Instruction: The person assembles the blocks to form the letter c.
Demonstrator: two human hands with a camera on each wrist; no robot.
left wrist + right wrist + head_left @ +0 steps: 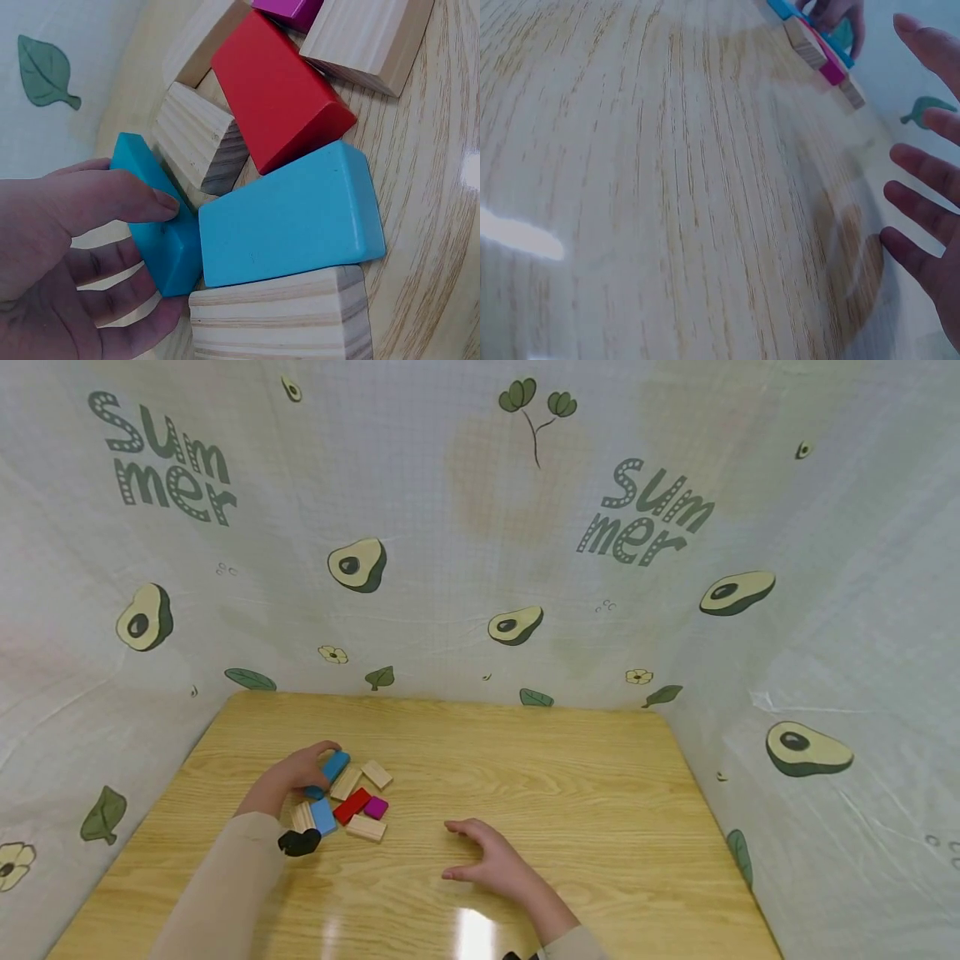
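My left hand (296, 772) pinches a blue wooden block (154, 206), thumb on its upper face and fingers along its outer side. A second blue block (292, 214) lies flat beside it, between a plain wooden block (266, 311) and a red block (277, 90). Another plain block (199, 135) sits near the held block. Over the table to the right, my right hand (491, 864) has its fingers spread, with nothing in it. In the right wrist view, its fingers (926, 169) show at the right edge.
A small purple block (377, 808) touches the cluster's right side, with plain blocks (367, 828) around it. The wood-grain table (570, 793) is bordered at the back and sides by a hanging sheet (442, 610) printed with avocados and leaves.
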